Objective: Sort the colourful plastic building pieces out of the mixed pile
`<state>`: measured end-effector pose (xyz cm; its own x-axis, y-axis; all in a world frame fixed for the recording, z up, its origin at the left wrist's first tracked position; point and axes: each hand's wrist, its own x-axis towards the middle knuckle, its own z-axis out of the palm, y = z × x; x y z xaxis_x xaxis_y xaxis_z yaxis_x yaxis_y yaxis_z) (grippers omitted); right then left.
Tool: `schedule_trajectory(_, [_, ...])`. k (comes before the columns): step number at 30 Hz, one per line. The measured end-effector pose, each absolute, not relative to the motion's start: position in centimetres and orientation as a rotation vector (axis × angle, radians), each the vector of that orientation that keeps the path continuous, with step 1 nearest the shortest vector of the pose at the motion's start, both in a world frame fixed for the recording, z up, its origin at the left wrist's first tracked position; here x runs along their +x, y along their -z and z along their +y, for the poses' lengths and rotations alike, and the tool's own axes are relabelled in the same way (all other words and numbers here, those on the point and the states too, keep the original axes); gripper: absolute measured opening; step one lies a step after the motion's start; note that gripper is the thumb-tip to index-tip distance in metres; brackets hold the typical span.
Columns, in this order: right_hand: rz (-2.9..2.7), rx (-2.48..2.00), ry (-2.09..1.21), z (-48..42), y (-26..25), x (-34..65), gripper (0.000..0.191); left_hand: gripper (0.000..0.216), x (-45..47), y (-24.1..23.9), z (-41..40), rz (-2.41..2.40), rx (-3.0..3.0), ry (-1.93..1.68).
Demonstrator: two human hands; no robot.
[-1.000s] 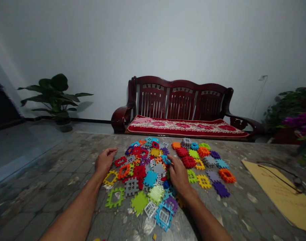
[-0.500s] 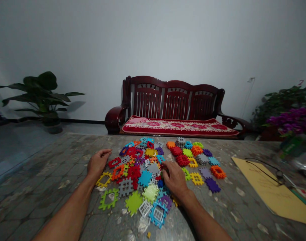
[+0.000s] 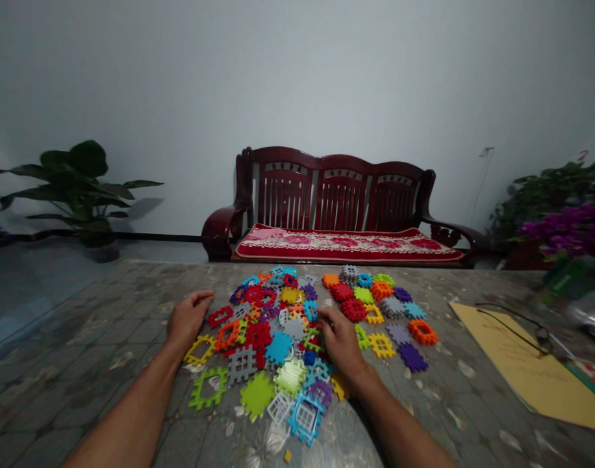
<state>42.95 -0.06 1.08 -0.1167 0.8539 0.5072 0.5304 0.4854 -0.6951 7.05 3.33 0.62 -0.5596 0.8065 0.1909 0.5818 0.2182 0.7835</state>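
Loose interlocking plastic pieces in many colours lie heaped in front of me. My left hand [image 3: 189, 318] rests on the table left of the heap, fingers loosely curled, near a red frame piece [image 3: 220, 316] and a yellow frame piece [image 3: 200, 351]. Nothing shows in it. At the heap's right side, my right hand [image 3: 340, 338] has bent fingers against a lime green frame piece [image 3: 313, 339]; the grip is partly hidden. Close to that hand lie a dark blue piece [image 3: 309, 357], a light blue piece [image 3: 280, 348] and a grey piece [image 3: 294, 327].
Sorted stacks stand on the right, among them red pieces [image 3: 353, 310], an orange frame piece [image 3: 423, 331] and a purple piece [image 3: 412, 357]. Farther right are yellow paper [image 3: 506, 370] and glasses [image 3: 512, 325]. A wooden bench [image 3: 336, 195] stands beyond the table.
My right hand has shifted slightly and its fingers have lifted. The lime green frame piece now shows beside it, where red and white pieces were visible. My left hand stays in place.
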Motion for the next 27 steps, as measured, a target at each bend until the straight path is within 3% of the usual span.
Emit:
schedule_trajectory(11, [-1.893,-1.113,-0.394,-1.1,-2.2,42.3,0.028,0.029,7.6,-0.8,3.1,2.123,1.225,-1.356])
schedule_trajectory(21, [-2.317,-0.957,-0.219,-2.5,-3.3,40.7,0.06,0.039,8.3,-1.7,2.4,1.707,1.261,-1.368])
schedule_trajectory(27, [-2.429,-0.863,-0.271,-2.9,-3.4,40.0,0.057,0.043,9.5,-3.0,1.5,1.523,1.259,-1.3])
